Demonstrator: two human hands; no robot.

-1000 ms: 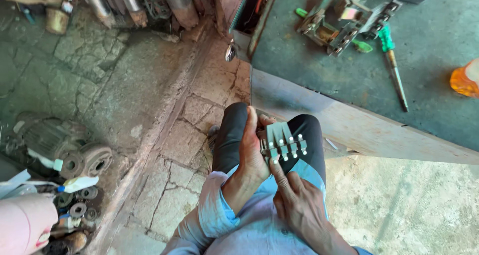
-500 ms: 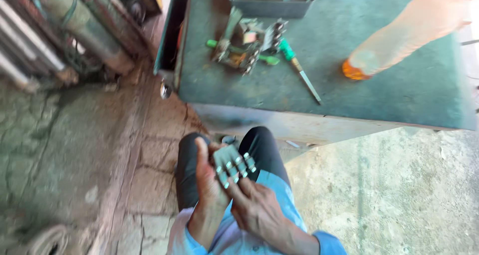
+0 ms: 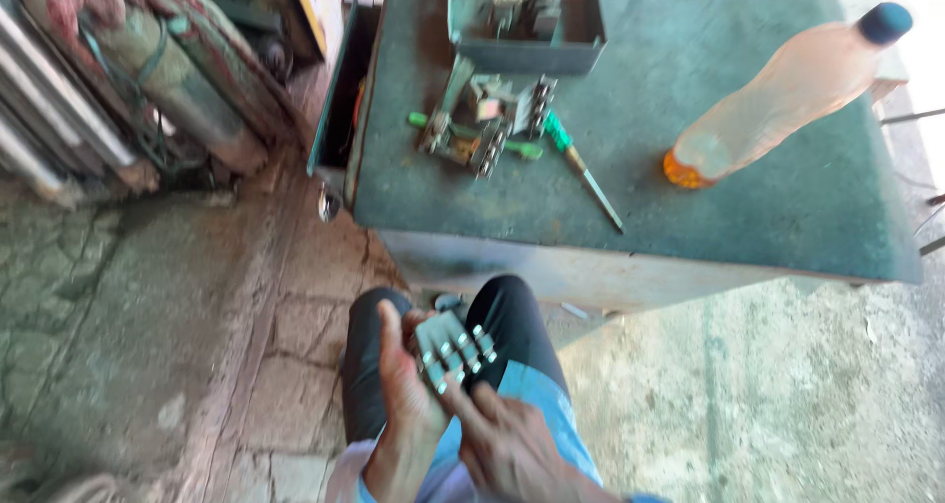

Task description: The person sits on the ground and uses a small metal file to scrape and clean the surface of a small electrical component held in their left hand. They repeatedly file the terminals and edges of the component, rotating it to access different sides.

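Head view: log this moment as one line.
left hand: holds metal part | right hand: touches metal part | table: screwdriver, bottle, tray

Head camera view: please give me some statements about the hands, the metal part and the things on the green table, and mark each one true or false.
1. Both hands hold a small grey metal part with rows of screw terminals over the person's lap. True: the left hand cups it from the side and the right hand touches it from below.
2. The plastic bottle on the green table has a red cap. False: the cap is dark blue.
3. A screwdriver with a green handle lies on the table. True.
4. The grey metal box stands on the floor. False: it stands at the far edge of the table.
5. The bottle stands between the box and the screwdriver. False: it stands to the right of both.
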